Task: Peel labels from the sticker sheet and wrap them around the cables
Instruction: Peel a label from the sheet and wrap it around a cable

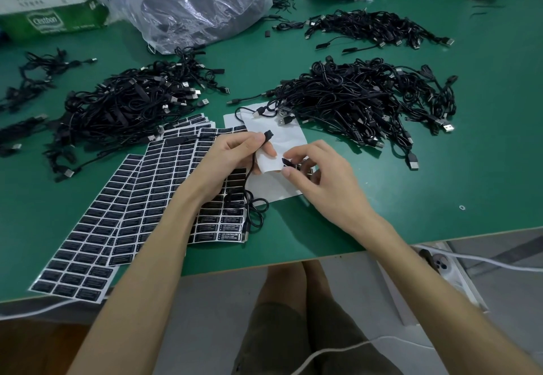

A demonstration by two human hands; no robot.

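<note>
Label-peeling step. The left grip (229, 157) clasps a black cable (250, 173) above the sticker sheet (289, 136), near the middle of the front edge of the desk (411, 198). The cable's long axis runs front to back and its connector end points away from the person. The right grip (320, 180) pinches a label (286, 162) lifting off the sheet. The next move probably calls for freeing the label and setting it squarely across the cable.

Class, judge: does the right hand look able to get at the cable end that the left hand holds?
Likely yes: the right hand, pinching a label, sits close beside the cable end in the left hand, with nothing blocking the gap.
</note>
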